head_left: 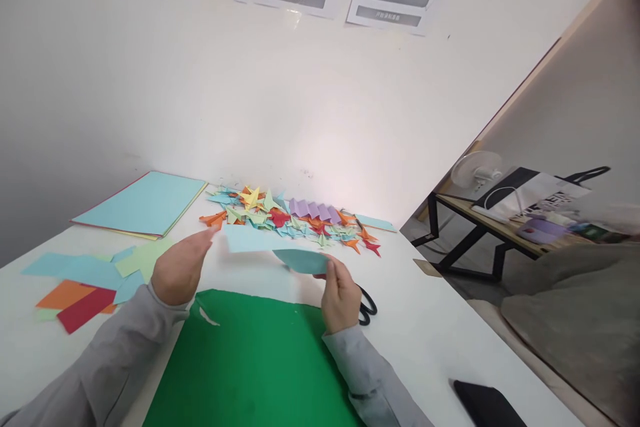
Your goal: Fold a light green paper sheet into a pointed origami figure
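A light blue paper strip [303, 260], curled over toward its right end, is pinched in my right hand [341, 293] above the table. My left hand [181, 267] is raised near the strip's left end, its fingers stretched out and pointing up and right; a gap shows between fingertips and paper. Below both hands lies a green sheet [255, 360] with a small tear near its top left corner. The black handles of scissors [367, 307] show just right of my right hand; the rest of them is hidden.
Folded paper shapes [275, 217] in several colours lie along the wall. Coloured strips [80, 293] and a stack of sheets [145, 203] are at the left. A black flat object [487, 403] lies at the front right; beyond the table stands a low shelf [490, 227].
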`<action>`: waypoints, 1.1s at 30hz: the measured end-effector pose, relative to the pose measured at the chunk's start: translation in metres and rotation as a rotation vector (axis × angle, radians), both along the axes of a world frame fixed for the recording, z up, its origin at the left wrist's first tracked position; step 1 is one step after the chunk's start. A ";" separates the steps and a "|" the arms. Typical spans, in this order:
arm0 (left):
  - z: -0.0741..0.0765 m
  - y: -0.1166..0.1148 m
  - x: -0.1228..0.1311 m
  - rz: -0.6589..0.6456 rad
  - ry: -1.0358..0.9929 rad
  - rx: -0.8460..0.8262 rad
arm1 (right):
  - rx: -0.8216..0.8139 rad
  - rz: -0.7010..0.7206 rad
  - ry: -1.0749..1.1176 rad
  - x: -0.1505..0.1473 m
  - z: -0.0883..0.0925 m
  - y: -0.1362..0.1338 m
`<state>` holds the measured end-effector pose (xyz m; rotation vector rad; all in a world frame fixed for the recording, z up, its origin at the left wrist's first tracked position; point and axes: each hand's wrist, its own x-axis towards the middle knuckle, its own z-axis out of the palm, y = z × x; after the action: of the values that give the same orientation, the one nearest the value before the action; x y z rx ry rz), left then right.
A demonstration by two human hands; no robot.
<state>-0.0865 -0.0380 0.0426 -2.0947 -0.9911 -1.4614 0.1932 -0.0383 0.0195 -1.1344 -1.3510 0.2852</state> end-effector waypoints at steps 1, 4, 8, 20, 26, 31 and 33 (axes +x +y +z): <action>-0.002 0.001 0.005 -0.011 -0.198 -0.101 | -0.090 0.013 0.152 0.000 0.001 0.000; -0.006 0.002 0.023 -0.254 -0.731 -0.558 | -0.312 0.195 0.547 -0.004 0.005 -0.002; -0.002 -0.004 0.043 -0.640 -0.972 -1.166 | -0.487 0.431 0.772 -0.015 0.010 -0.011; 0.002 -0.020 0.048 -0.716 -0.787 -1.576 | -0.818 0.632 0.749 -0.004 0.014 -0.007; 0.008 -0.025 0.053 -0.833 -0.665 -1.321 | -0.681 0.653 0.614 -0.009 0.009 -0.012; 0.003 -0.022 0.052 -0.583 -0.637 -1.249 | -0.592 0.632 0.566 -0.008 0.007 -0.013; 0.000 -0.021 0.052 -0.559 -0.627 -1.270 | -0.580 0.630 0.554 -0.007 0.007 -0.012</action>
<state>-0.0348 -0.0593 0.0422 -2.9666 -2.1023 -2.1698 0.1862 -0.0503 0.0262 -0.9444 -1.1046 1.4150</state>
